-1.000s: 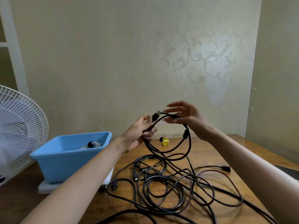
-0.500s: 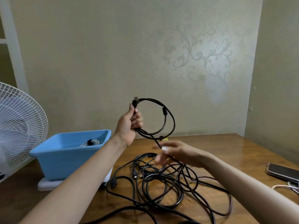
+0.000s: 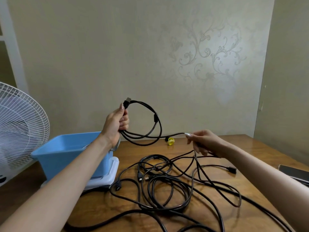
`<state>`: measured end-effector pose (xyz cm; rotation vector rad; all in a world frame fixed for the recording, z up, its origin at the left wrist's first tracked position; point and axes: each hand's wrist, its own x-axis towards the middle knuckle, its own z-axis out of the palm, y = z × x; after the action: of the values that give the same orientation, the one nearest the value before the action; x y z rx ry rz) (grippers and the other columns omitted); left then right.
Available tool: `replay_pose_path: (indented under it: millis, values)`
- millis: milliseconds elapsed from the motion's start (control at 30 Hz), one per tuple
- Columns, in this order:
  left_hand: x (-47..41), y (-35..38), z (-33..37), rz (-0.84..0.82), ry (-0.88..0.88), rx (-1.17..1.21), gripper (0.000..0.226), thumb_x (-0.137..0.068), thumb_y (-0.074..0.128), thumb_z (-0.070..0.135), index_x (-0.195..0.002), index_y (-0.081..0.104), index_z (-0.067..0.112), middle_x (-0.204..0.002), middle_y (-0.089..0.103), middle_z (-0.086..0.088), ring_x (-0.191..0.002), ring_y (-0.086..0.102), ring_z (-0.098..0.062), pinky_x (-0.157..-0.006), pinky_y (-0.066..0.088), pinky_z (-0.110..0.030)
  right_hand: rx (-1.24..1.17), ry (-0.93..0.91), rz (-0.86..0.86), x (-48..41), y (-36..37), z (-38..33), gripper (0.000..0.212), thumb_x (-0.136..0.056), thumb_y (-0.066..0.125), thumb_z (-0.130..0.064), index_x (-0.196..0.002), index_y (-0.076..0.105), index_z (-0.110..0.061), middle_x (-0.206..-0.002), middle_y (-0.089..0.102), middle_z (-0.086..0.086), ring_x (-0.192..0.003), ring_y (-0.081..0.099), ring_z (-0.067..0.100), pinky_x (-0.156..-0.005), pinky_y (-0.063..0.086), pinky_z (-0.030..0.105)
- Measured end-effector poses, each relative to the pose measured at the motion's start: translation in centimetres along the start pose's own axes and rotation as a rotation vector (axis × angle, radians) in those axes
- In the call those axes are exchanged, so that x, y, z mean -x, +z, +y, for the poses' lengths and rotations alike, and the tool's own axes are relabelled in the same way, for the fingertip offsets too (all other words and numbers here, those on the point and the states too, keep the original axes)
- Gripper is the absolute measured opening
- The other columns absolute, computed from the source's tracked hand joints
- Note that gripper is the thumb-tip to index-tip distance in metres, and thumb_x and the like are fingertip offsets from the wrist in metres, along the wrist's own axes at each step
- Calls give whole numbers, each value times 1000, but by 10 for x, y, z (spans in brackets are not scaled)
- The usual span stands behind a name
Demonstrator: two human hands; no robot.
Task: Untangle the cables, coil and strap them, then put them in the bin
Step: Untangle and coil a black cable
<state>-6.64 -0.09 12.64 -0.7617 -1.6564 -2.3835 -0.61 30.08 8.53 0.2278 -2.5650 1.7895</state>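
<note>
Straight behind the grip of your left hand you have a plain, pale beige wall. Up and to the right of the grip, that wall carries faint floral scrollwork, and a soft patch of light lies over it. Further right the room turns a corner into a darker side wall. Below the grip and out to its right runs a brown wooden table with a slight sheen near its back edge. Down to the left of the grip stands a white fan. High on the far left is a white upright frame, possibly a shelf or a window.
</note>
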Motion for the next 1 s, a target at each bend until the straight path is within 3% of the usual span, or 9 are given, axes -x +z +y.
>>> replay_pose_path:
  millis: [67,133,300,400,500,633,733,800,1000]
  values:
    - [2,4,2,-13,25,-120,33,-101,39,31,-74,44,13,-48,29,12,-39,23,-1,-36,21,-12,203,153,8,-4,1,-6,41,-91,55,-43,-78,61,-5,-45,46,1,-34,33,9,-35,27,18]
    - [4,8,3,-6,51,-267,33,-100,41,34,-73,44,14,-48,31,14,-40,23,-1,-37,22,-12,117,299,-57,-9,1,-13,36,-97,49,-39,-81,57,-8,-45,40,-3,-34,28,7,-36,22,18]
    - [9,15,8,-14,45,-446,34,-99,41,36,-72,41,16,-51,32,13,-41,26,-1,-39,25,-12,-970,337,62,-13,-2,-43,16,-98,32,1,-97,48,0,-60,51,10,-35,43,8,-31,36,14]
    - [11,24,8,-56,79,-581,31,-99,42,35,-72,44,21,-56,32,9,-40,29,-2,-41,26,-12,-1224,244,262,-12,16,-61,21,-98,30,7,-101,50,1,-84,55,22,-58,60,23,-47,55,25]
    - [11,36,4,-58,148,-768,33,-100,42,33,-69,44,23,-57,36,8,-39,37,0,-45,28,-13,-970,163,249,-7,38,-74,20,-97,39,4,-100,58,-4,-87,64,15,-74,58,17,-71,50,29]
    - [11,39,5,-3,78,-687,37,-100,42,32,-66,41,19,-54,34,7,-40,31,-2,-41,25,-14,5,-198,281,-7,37,-71,13,-90,63,-15,-98,72,-7,-79,72,-2,-77,60,-4,-72,40,22]
    - [9,33,11,-31,-62,-505,37,-99,44,38,-68,40,17,-49,33,8,-40,25,-4,-38,22,-14,494,-449,322,-10,27,-64,9,-88,66,-11,-84,71,-17,-66,70,-2,-60,64,6,-62,52,28]
    - [8,29,13,-118,-127,-448,37,-98,43,39,-70,42,15,-46,34,10,-40,25,-4,-37,22,-13,530,-495,313,-8,26,-66,21,-88,63,-2,-79,68,-20,-70,71,0,-60,66,11,-59,54,28]
    - [15,38,1,-370,-136,-370,38,-101,34,31,-78,53,7,-51,33,7,-42,24,-3,-40,21,-14,24,-578,16,7,25,-76,25,-80,48,-12,-94,68,-7,-103,71,12,-101,67,24,-94,51,31]
